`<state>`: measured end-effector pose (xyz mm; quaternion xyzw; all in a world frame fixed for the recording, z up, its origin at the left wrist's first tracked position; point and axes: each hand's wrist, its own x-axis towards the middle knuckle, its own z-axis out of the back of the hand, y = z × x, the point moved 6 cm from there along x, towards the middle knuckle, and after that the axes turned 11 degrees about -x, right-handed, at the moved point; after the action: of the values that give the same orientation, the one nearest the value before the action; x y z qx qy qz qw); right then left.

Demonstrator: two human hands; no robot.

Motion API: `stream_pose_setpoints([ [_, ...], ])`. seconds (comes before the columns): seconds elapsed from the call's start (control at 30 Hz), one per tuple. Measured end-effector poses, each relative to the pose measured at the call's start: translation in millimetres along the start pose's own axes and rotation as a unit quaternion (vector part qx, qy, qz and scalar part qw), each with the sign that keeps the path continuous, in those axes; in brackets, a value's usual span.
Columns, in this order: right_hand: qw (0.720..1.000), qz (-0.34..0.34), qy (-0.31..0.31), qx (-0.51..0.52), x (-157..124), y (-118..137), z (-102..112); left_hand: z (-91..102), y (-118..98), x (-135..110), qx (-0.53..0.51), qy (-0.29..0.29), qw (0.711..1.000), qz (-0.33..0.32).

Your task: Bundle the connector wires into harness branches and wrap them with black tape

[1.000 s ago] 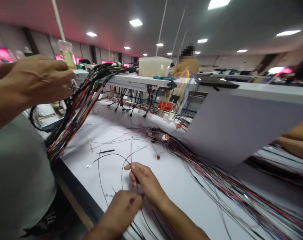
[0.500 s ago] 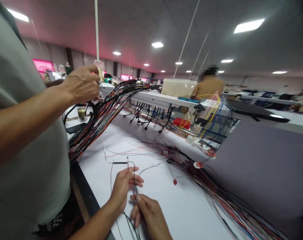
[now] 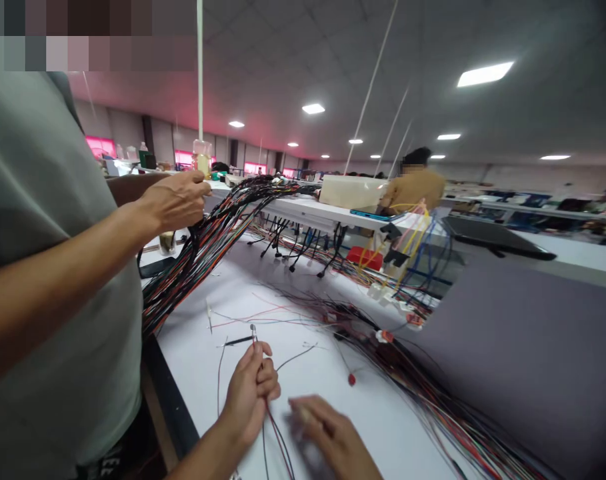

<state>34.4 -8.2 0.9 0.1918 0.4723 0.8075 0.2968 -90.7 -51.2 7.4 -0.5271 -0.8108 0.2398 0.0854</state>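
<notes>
My left hand (image 3: 250, 393) is closed in a pinch on a few thin dark and red wires (image 3: 273, 430), with a metal-tipped end sticking up above the fingers. My right hand (image 3: 327, 433) hovers just right of it, low over the white table (image 3: 327, 393), blurred by motion; its fingers cannot be read. A small red-tipped wire end (image 3: 351, 379) lies on the table a little beyond both hands.
A co-worker in a grey shirt stands close at my left; their hand (image 3: 175, 200) holds a thick multicoloured wire harness (image 3: 203, 250). Loose wires (image 3: 433, 407) spread across the table's right side. A grey panel (image 3: 523, 347) stands at right. Another person sits at the far bench.
My left hand has closed tighter round the wires and risen slightly. My right hand has dropped away to the right and is now smeared. The co-worker's hand has lowered a little.
</notes>
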Motion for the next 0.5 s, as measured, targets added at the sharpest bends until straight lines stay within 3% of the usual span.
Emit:
stream_pose_setpoints([
  [0.1, 0.994, 0.002, -0.106, 0.037, 23, 29, 26, -10.1, 9, -5, 0.036, 0.02, 0.998, 0.043],
  [0.23, 0.987, -0.012, -0.015, 0.157, 54, 50, 10, -20.7, 16, -8, 0.082, 0.026, 0.994, 0.06],
  [0.3, 0.976, -0.026, 0.003, 0.215, 64, 46, 1, -17.4, 22, -6, 0.105, 0.024, 0.992, 0.06],
  [0.43, 0.927, -0.052, -0.128, 0.349, 75, 15, 5, 13.4, 54, -2, 0.174, 0.047, 0.977, 0.112],
  [0.5, 0.902, -0.074, -0.174, 0.389, 79, -8, 7, 33.0, 69, -5, 0.261, 0.07, 0.951, 0.151],
])
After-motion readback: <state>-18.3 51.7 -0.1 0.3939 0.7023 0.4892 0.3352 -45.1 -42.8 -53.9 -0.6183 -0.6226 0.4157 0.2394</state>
